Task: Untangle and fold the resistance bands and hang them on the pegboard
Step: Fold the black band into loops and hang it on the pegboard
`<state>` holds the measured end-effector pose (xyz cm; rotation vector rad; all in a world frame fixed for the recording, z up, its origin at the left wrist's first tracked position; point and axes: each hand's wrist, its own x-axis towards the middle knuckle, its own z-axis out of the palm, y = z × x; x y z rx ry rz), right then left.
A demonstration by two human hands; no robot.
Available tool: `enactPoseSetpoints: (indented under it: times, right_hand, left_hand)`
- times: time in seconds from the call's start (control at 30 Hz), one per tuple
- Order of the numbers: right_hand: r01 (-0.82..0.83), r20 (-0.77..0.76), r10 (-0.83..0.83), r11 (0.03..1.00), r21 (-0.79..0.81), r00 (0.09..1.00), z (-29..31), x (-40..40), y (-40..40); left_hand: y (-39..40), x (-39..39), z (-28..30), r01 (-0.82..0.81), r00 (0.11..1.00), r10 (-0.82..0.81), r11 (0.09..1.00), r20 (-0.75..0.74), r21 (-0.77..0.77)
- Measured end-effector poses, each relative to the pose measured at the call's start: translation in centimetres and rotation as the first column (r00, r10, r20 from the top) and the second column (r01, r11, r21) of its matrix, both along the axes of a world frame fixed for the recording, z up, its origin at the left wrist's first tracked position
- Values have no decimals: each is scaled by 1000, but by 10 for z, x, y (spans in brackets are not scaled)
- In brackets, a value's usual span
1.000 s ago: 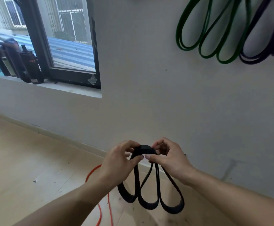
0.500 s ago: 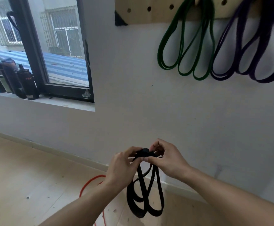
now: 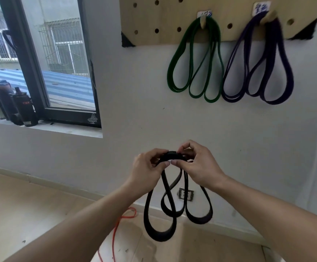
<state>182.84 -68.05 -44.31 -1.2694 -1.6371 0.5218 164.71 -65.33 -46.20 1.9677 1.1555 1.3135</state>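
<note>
Presently, the black resistance band (image 3: 172, 210) is held gathered at its top fold, where the left hand (image 3: 147, 170) and the right hand (image 3: 201, 165) both pinch the bunched layers between thumb and fingertips, the two hands touching across the fold. Below the grip, several loops hang straight down (three can be counted, one of them slightly twisted), so the long axis of the bundle runs vertically. The pegboard (image 3: 150, 19) is mounted on the wall above and to the right of the hands. Its two visible pegs are occupied by the green band (image 3: 180, 59) and the purple band (image 3: 284, 59). A lift upward and rightward is judged necessary; the right hand lies nearer. An orange cord (image 3: 116, 229) lies on the floor.
</note>
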Motion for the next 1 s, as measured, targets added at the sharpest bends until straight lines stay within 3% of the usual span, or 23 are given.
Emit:
enactPoseSetpoints:
  times: [0.5, 0.8, 1.0]
  right_hand:
    - [-4, 34, 0, 992, 123, 999, 111, 32, -41]
    - [80, -127, -49, 964, 255, 991, 174, 43, -50]
    - [121, -200, -64, 949, 290, 978, 223, 53, -44]
  left_hand:
    - [-27, 28, 113, 0, 998, -15, 962, 55, 271]
    - [-30, 36, 192, 11, 995, 35, 899, -97, 437]
    - [-16, 58, 242, 28, 999, -5, 848, -44, 529]
